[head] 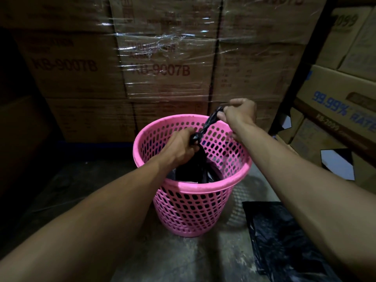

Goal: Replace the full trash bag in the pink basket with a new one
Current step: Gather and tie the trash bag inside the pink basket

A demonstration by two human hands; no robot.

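A pink perforated basket (pixel 189 208) stands on the concrete floor in the middle of the head view. Inside it sits a full black trash bag (pixel 200 169) with its top gathered into a twisted neck. My left hand (pixel 181 145) is closed around the neck just above the bag's body, inside the rim. My right hand (pixel 239 113) grips the upper end of the twisted neck, pulled up and to the right above the far rim. A flat new black bag (pixel 282 239) lies on the floor to the right of the basket.
Stacked cardboard boxes (pixel 158 64) wrapped in clear film form a wall right behind the basket. More cartons (pixel 335 110) sit on a dark metal rack at the right. The left side is dark. Bare concrete floor (pixel 162 259) lies in front.
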